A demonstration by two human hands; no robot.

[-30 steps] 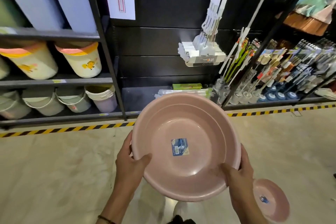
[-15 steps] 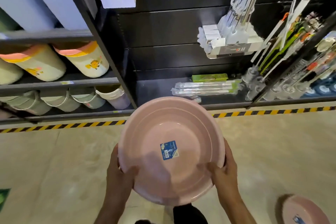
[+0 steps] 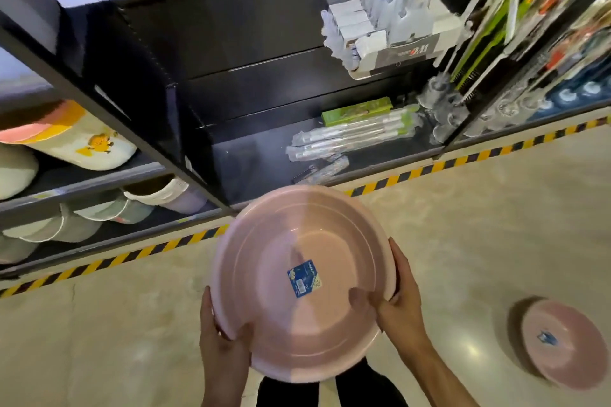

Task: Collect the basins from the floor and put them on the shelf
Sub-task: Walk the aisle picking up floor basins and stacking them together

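I hold a large pink basin (image 3: pixel 307 324) with a blue sticker inside, tilted toward me above the floor. My left hand (image 3: pixel 221 340) grips its near left rim, thumb inside. My right hand (image 3: pixel 396 304) grips the right rim, thumb inside as well. A second, smaller pink basin (image 3: pixel 565 347) with a blue sticker lies on the floor at the lower right. The black bottom shelf (image 3: pixel 258 165) is just beyond the held basin's far rim.
Wrapped rods and a green box (image 3: pixel 357 109) lie on the bottom shelf's right part. Buckets (image 3: pixel 79 142) fill the shelves at left. Mops and brushes (image 3: pixel 489 43) hang at right. A yellow-black stripe (image 3: pixel 446 165) edges the beige floor.
I have stepped closer to the black shelf and the view has tilted down. The basin stays in both hands, now nearer the bottom shelf. The floor basin shows more fully at right.
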